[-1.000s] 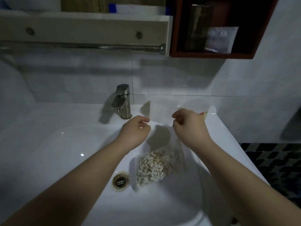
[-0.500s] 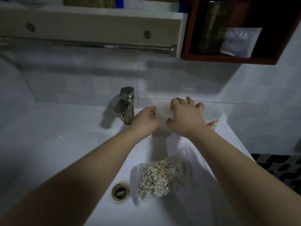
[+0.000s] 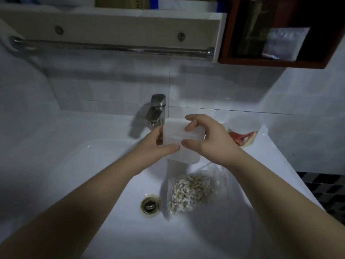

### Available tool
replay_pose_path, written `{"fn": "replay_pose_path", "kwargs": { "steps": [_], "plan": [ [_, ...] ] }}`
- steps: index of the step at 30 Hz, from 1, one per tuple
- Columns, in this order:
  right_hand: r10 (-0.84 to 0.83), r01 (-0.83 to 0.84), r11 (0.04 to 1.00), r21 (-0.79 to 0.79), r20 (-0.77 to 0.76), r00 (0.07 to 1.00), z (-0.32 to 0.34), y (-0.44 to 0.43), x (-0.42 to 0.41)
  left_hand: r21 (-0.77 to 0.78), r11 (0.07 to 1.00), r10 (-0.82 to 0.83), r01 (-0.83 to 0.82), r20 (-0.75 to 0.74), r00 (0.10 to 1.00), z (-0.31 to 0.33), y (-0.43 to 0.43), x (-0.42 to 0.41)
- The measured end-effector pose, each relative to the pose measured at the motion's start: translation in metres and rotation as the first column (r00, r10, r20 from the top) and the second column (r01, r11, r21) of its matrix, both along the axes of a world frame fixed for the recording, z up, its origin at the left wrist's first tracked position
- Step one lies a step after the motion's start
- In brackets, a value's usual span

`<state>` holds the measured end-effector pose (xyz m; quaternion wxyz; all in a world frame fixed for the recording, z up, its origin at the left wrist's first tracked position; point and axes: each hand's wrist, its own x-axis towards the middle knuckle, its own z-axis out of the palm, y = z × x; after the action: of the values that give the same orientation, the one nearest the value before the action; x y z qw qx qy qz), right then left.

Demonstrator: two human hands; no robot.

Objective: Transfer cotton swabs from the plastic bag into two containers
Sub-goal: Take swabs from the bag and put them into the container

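Translucent white rectangular plastic box (image 3: 180, 136) sits mid-frame over the white sink basin (image 3: 93, 174). My left grip (image 3: 158, 147) is clamped on its left edge and my right grip (image 3: 207, 141) pinches its top. My worry is that a slippery pull drops the box, or that loose swabs roll toward the drain (image 3: 150, 204). I count two containers, the other a round red-labelled tub (image 3: 242, 131) at right. One clear zip bag of cotton swabs (image 3: 192, 191) lies in the basin, lower centre.

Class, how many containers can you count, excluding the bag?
2. A translucent box, gripped by the left hand and right hand above the sink; a round tub on the sink's ledge, further right. More may be hidden.
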<state>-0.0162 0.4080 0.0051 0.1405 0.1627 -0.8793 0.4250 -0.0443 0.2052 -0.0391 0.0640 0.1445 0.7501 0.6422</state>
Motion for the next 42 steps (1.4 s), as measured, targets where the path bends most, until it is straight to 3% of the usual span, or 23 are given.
{"fn": "replay_pose_path", "kwargs": {
  "steps": [3,6,9,10,13,19,26,29,33,42],
  "plan": [
    [0.106,-0.104,0.994,-0.022,0.162,0.981,-0.005,-0.011,0.007,-0.041,0.999,-0.034,0.033,-0.024,0.999,0.001,-0.026,0.017],
    [0.169,-0.222,0.964,0.147,0.306,0.937,-0.011,-0.023,0.011,-0.180,0.982,-0.064,0.056,-0.039,0.997,0.001,-0.045,0.030],
    [0.135,-0.234,0.936,0.264,0.344,0.929,-0.020,-0.041,0.010,-0.355,0.927,0.063,-0.120,-0.166,0.984,-0.007,-0.053,0.037],
    [0.116,-0.211,0.954,0.211,0.388,0.914,-0.022,-0.046,0.010,-0.403,0.890,0.129,-0.213,-0.225,0.966,-0.010,-0.053,0.038],
    [0.166,-0.079,0.981,-0.175,0.562,0.811,-0.030,-0.063,0.013,-0.453,0.827,0.185,-0.332,-0.337,0.923,-0.017,-0.054,0.039],
    [0.094,0.172,0.876,-0.451,0.509,0.856,-0.061,-0.077,0.009,-0.367,0.910,0.046,-0.194,-0.376,0.926,-0.030,-0.056,0.042],
    [0.028,0.109,0.923,-0.370,0.347,0.938,-0.065,-0.068,0.003,-0.257,0.951,0.048,-0.171,-0.423,0.905,-0.039,-0.062,0.027],
    [0.163,-0.021,0.915,-0.404,0.319,0.934,-0.058,-0.064,0.005,-0.274,0.927,0.163,-0.255,-0.317,0.934,-0.035,-0.072,0.018],
    [0.270,-0.150,0.906,-0.396,0.269,0.924,-0.056,-0.058,0.011,-0.153,0.988,0.026,-0.019,0.040,0.999,-0.030,-0.081,0.018],
    [0.198,-0.098,0.935,-0.341,0.272,0.942,-0.066,-0.056,0.012,-0.172,0.979,-0.098,0.109,0.073,0.993,-0.024,-0.083,0.027]
  ]
}}
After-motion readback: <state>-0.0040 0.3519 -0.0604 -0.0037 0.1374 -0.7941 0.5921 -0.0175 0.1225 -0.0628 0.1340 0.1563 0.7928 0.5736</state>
